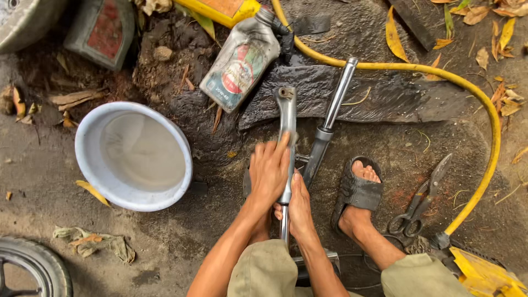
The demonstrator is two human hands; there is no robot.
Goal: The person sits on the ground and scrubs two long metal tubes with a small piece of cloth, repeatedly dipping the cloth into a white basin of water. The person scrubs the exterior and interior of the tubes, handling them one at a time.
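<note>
Both hands are on a metal fork tube (286, 143) lying lengthwise on the dirt ground (181, 247) between the person's feet. The left hand (268, 173) presses over its middle, fingers curled around it; the right hand (298, 212) clamps it lower down. A second fork tube (330, 118) lies just beside it, resting on a black rubber sheet (385, 96). A grey oil bottle (239, 63) sits near the top end. A white basin (135, 157) stands well left. Tin snips (421, 201) lie right of the sandalled foot (357, 192), inside the curve of a yellow hose (484, 104).
</note>
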